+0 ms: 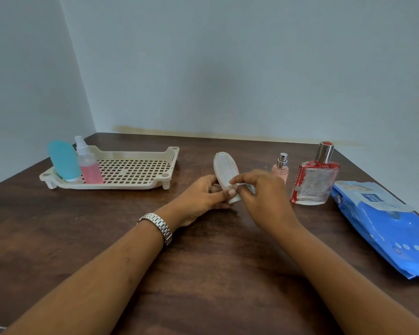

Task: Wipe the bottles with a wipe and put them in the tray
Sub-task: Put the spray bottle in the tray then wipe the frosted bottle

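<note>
Dark wood worktop (203, 281), corner of two walls behind. Blue wipes pack (385, 226) lying flat at 4 o'clock near the edge. Cream slotted tray (111, 186) at 10 o'clock holds two bottles upright at its left end: a blue bottle (63, 160) standing on its cap, and a pink spray bottle (88, 165) touching it on the right. Those two look done. Red glass bottle (315, 182) with a silver cap at 2 o'clock and a small pink bottle (281, 169) just left of it stand on the worktop, not yet in the tray. Left hand (201, 197), fingers grasping the white bottle (224, 169) near its lower end, just above the worktop at centre, tilted with the top leaning toward 11 o'clock. Right hand (261, 192), fingers pinching a white wipe (238, 185) against the bottle's lower right side. White bottle is a flat oval, matte, faintly streaked; cap end hidden by fingers. Judging: third of five in hand, wiping under way, roughly halfway.
</note>
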